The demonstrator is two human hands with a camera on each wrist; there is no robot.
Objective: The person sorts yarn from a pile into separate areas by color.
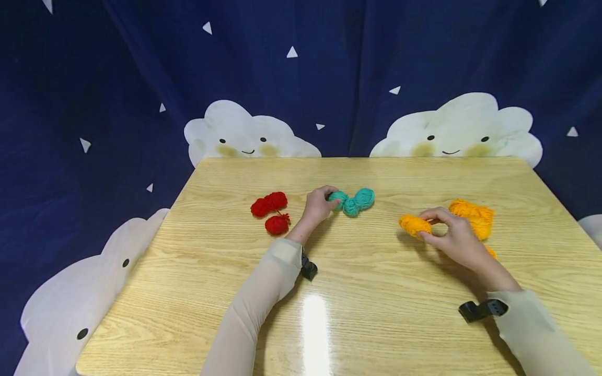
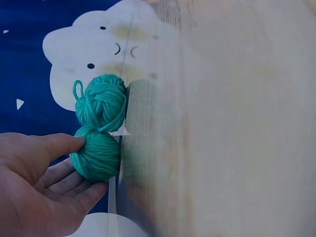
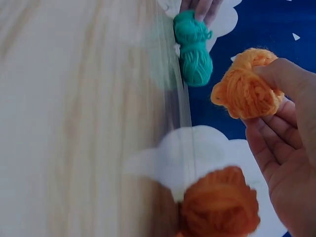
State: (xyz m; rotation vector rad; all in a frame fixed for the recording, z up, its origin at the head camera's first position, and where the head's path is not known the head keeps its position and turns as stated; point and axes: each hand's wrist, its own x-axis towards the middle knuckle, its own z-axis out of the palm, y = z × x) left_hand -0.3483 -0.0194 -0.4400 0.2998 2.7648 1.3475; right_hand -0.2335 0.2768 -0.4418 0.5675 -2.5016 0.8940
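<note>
My left hand (image 1: 320,203) grips the leftmost teal yarn ball (image 1: 337,199), thumb and fingers around it. Two more teal balls, a middle one (image 1: 350,207) and a right one (image 1: 365,198), lie right beside it on the table. In the left wrist view the thumb presses the near side of the held ball (image 2: 98,157). My right hand (image 1: 452,239) pinches an orange yarn ball (image 1: 414,225), seen raised off the table in the right wrist view. Behind that hand lies more orange yarn (image 1: 478,219), with another orange piece (image 1: 490,251) partly hidden by the hand.
Several red yarn balls (image 1: 269,204) lie left of my left hand, one with a loose tuft (image 1: 277,224). The wooden table (image 1: 376,313) meets a dark blue curtain (image 1: 338,68) with white clouds at its far edge.
</note>
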